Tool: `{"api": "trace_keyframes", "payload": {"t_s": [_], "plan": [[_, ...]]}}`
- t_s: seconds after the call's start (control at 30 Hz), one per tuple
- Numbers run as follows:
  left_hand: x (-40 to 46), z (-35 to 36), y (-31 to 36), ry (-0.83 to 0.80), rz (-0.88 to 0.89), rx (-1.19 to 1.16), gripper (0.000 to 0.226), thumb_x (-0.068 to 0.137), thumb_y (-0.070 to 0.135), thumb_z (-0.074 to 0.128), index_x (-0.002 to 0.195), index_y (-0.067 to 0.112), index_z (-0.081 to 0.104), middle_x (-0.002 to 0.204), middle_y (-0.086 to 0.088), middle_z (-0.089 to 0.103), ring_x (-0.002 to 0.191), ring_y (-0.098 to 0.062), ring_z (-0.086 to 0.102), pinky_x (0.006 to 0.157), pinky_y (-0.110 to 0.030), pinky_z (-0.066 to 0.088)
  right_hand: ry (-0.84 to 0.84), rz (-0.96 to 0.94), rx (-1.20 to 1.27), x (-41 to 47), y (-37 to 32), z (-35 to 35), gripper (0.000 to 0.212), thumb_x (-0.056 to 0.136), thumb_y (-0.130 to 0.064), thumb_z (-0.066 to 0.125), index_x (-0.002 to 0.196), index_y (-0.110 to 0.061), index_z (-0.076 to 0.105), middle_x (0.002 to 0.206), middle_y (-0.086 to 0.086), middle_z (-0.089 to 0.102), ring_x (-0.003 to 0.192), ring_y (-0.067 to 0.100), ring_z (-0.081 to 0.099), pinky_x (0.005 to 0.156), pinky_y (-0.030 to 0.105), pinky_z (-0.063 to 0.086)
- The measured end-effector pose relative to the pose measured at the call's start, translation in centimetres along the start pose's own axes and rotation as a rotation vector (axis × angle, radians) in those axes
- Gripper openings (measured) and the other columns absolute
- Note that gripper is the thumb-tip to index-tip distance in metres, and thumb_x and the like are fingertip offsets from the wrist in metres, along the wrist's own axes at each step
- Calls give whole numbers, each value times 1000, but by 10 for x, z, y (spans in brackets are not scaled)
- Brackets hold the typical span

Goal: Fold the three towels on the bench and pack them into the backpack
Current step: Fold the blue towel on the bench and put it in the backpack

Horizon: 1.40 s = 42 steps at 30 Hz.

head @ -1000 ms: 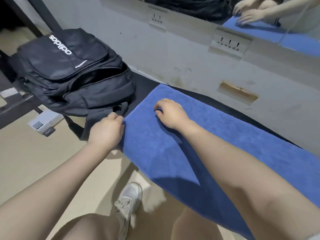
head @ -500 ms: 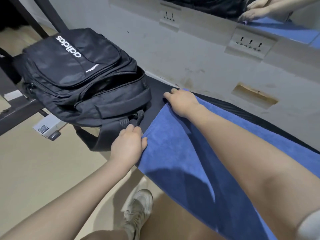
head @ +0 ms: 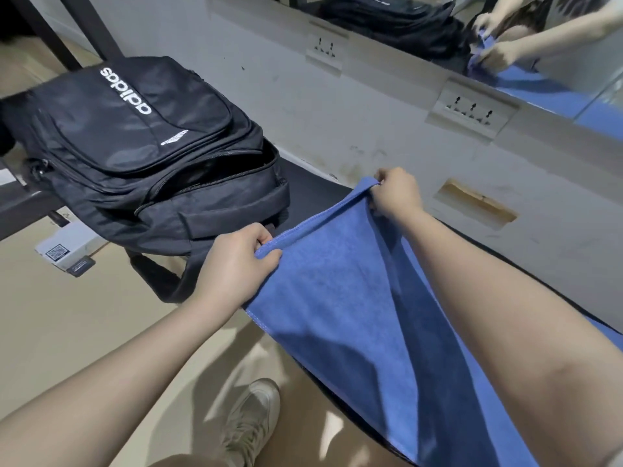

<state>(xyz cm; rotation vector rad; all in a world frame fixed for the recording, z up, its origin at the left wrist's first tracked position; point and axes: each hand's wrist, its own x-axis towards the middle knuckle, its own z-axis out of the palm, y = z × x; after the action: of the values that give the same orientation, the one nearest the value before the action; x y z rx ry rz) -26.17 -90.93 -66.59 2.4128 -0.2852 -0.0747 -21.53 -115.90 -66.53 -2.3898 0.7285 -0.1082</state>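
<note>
A blue towel point(head: 340, 298) lies along the black bench point(head: 306, 187), its left end lifted off the surface. My left hand point(head: 236, 264) pinches the towel's near left corner. My right hand point(head: 397, 193) pinches its far left corner, close to the wall. The hem runs taut between the two hands. A black backpack point(head: 135, 146) lies on the bench to the left of the towel, its main zip gaping open towards my hands. I cannot see any other towel apart from this one.
A grey wall point(head: 337, 106) with socket plates point(head: 472, 112) runs behind the bench, with a mirror above it. A white box point(head: 64, 251) lies on the beige floor under the backpack. My shoe point(head: 249, 423) stands below the bench edge.
Both hands went from resting on the flat towel to gripping its left corners. The left end of the towel has been raised off the bench.
</note>
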Motion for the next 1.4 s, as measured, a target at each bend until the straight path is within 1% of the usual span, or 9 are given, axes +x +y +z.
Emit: {"api": "trace_keyframes", "payload": {"t_s": [0.17, 0.27, 0.37, 0.43, 0.53, 0.77, 1.0, 1.27, 1.4], "plan": [[19, -22, -12, 139, -15, -63, 8, 82, 17, 59, 76, 14, 55, 60, 6, 53, 64, -17, 50, 55, -27, 31, -253, 26, 705, 4, -33, 16, 25, 82, 10, 47, 74, -11, 57, 49, -7, 58, 42, -1, 53, 49, 12, 43], [28, -39, -16, 229, -43, -214, 16, 82, 14, 60, 70, 20, 52, 58, 6, 49, 55, -1, 47, 54, -11, 36, -295, 57, 859, 13, -59, 20, 20, 89, 1, 41, 89, -13, 56, 66, -5, 59, 60, 2, 56, 56, 13, 41], [28, -47, -15, 189, -55, -275, 16, 81, 14, 61, 70, 22, 52, 57, 5, 48, 50, -1, 44, 51, -10, 36, -203, 148, 910, 19, -80, 17, 19, 94, -17, 40, 78, -16, 50, 62, 0, 56, 56, 10, 58, 50, 18, 37], [26, -45, -11, 76, -43, -300, 15, 81, 15, 63, 71, 21, 53, 58, 4, 49, 49, -3, 41, 48, -13, 34, -73, 175, 855, 23, -76, 12, 27, 92, -21, 46, 66, -13, 50, 49, 2, 56, 42, 10, 57, 38, 16, 30], [18, -33, 13, -198, 38, -353, 13, 80, 17, 66, 73, 18, 55, 58, 8, 52, 50, -3, 40, 50, -17, 33, 38, 268, 759, 15, -42, 1, 32, 80, -12, 55, 50, -14, 43, 43, 3, 52, 47, 20, 56, 45, 21, 29], [-34, 17, 100, -560, 269, -406, 23, 81, 18, 66, 67, 20, 48, 51, 13, 39, 46, -2, 32, 47, -16, 28, 57, 329, 936, -40, 64, -57, 47, 79, 10, 46, 46, -17, 26, 31, -8, 23, 33, 10, 21, 36, 14, 15], [-97, 63, 171, -927, 419, -366, 21, 83, 13, 63, 70, 20, 48, 46, 14, 37, 45, -2, 33, 48, -12, 30, 158, 333, 829, -99, 148, -136, 38, 84, 7, 44, 53, -13, 36, 38, -3, 37, 32, 10, 30, 36, 12, 23], [-157, 121, 228, -1103, 601, -307, 22, 83, 13, 63, 73, 22, 45, 52, 9, 36, 47, -4, 32, 48, -17, 29, 346, 482, 949, -158, 242, -182, 21, 88, 2, 53, 74, -13, 49, 63, 5, 45, 26, 1, 40, 32, 13, 33], [-177, 152, 236, -1253, 612, -263, 13, 85, 19, 58, 76, 21, 49, 54, 8, 41, 48, -4, 36, 52, -19, 32, 375, 571, 813, -175, 282, -182, 20, 87, 2, 53, 77, -14, 50, 67, 3, 48, 36, 6, 48, 35, 14, 36]]}}
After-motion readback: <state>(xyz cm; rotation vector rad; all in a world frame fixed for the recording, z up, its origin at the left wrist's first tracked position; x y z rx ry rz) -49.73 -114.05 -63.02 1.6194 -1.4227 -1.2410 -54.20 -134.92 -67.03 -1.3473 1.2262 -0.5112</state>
